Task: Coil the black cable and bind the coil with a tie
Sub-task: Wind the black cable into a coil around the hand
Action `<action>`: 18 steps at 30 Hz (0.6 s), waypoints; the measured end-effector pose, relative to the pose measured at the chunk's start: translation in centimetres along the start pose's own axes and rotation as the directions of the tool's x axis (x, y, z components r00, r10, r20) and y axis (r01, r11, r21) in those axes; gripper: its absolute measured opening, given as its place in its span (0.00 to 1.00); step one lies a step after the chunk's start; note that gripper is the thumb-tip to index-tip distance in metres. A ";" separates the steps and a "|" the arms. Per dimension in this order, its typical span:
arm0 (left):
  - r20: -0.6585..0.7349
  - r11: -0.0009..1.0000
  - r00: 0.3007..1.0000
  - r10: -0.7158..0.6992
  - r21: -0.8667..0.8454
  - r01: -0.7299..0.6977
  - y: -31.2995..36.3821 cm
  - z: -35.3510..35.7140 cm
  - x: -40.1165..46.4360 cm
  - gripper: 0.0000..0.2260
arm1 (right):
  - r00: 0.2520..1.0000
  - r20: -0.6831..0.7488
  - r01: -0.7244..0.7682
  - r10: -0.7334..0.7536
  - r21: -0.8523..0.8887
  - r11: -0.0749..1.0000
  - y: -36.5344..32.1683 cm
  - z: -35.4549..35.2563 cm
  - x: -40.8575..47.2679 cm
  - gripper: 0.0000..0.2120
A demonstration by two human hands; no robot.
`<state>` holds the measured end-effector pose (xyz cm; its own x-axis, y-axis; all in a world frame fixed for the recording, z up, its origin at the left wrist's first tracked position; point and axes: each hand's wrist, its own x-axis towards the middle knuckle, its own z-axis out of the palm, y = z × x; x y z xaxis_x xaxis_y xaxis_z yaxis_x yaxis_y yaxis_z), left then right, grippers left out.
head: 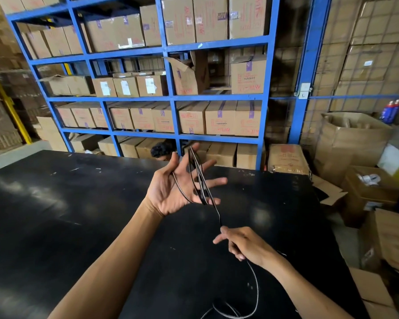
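Observation:
My left hand (171,187) is raised above the black table, palm toward me and fingers spread, with several loops of the black cable (199,178) wound around the fingers. From the loops the cable runs down and right into my right hand (244,244), which pinches it between thumb and fingers. Below that hand the loose tail of the cable (255,293) curves down to the table's near edge. No tie is visible.
The black table (78,215) spans the lower view. Behind it stand blue shelves (171,97) filled with cardboard boxes. A person's dark hair (161,149) shows just past the far edge. Open cardboard boxes (369,187) crowd the floor at right.

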<state>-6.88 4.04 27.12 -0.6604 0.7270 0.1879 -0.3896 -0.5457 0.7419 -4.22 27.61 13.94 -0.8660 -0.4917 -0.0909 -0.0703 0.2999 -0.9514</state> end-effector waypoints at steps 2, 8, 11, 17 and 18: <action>0.090 0.992 0.988 -0.122 0.049 0.118 -0.6 0.5 -0.2 0.26 | 0.995 -0.097 -0.022 0.007 -0.163 0.986 -0.3 -1.4 0.9 0.31; 0.128 0.821 0.823 -0.553 0.254 0.512 -4.2 -0.8 -0.8 0.27 | 0.978 -0.164 0.000 -0.127 -0.613 0.790 -4.2 -7.7 3.4 0.12; -0.019 0.726 0.761 -0.649 0.283 0.627 -5.4 -1.9 -1.2 0.27 | 0.977 -0.025 0.101 -0.211 -0.821 0.563 -6.9 -9.5 3.5 0.06; -0.341 0.754 0.757 -0.557 0.173 0.633 -5.0 -4.1 -1.1 0.32 | 0.916 -0.049 0.176 -0.399 -0.843 0.509 -8.5 -8.7 2.8 0.09; -0.365 0.773 0.765 -0.531 0.161 0.613 -4.8 -4.4 -1.1 0.32 | 0.904 -0.078 0.176 -0.421 -0.829 0.530 -8.2 -8.0 2.6 0.09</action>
<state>-7.09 4.03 20.55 -0.5328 0.6936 -0.4849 -0.6029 0.0910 0.7926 -9.85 30.41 23.89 -0.7913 -0.5072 0.3414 -0.6003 0.7504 -0.2765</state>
